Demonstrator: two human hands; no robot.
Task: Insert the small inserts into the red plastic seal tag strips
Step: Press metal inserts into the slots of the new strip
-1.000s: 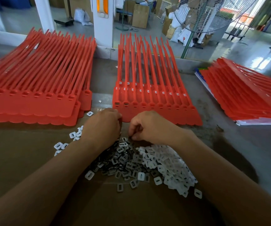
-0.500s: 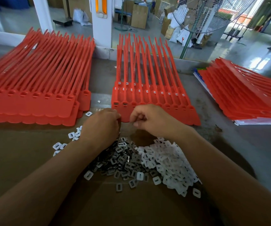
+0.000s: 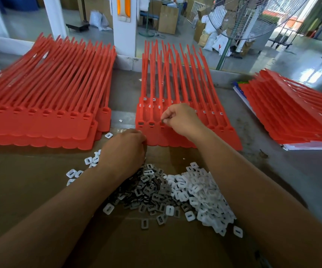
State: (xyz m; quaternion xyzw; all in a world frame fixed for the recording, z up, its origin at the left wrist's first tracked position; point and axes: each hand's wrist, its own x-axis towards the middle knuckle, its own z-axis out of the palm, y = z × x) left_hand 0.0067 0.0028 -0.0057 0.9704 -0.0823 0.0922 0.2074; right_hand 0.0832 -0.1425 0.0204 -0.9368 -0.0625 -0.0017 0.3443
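A sheet of joined red seal tag strips (image 3: 177, 105) lies in the middle of the bench, its tag heads towards me. My right hand (image 3: 179, 118) hovers over the third head from the left and pinches a small dark insert (image 3: 162, 120) at its slot. The two heads to the left hold inserts. My left hand (image 3: 123, 151) rests curled at the sheet's near left corner, above a heap of grey metal inserts (image 3: 148, 192) and white plastic inserts (image 3: 200, 192); what its fingers hold is hidden.
A stack of red tag sheets (image 3: 40, 105) lies at the left, another stack (image 3: 291, 113) at the right on papers. Loose white inserts (image 3: 90, 161) are scattered on the brown cardboard (image 3: 30, 180). A white pillar (image 3: 124, 26) and a fan stand (image 3: 224, 53) rise behind the bench.
My right hand has lifted from the insert heap and moved forward onto the tag heads, pinching an insert. My left hand has barely moved.
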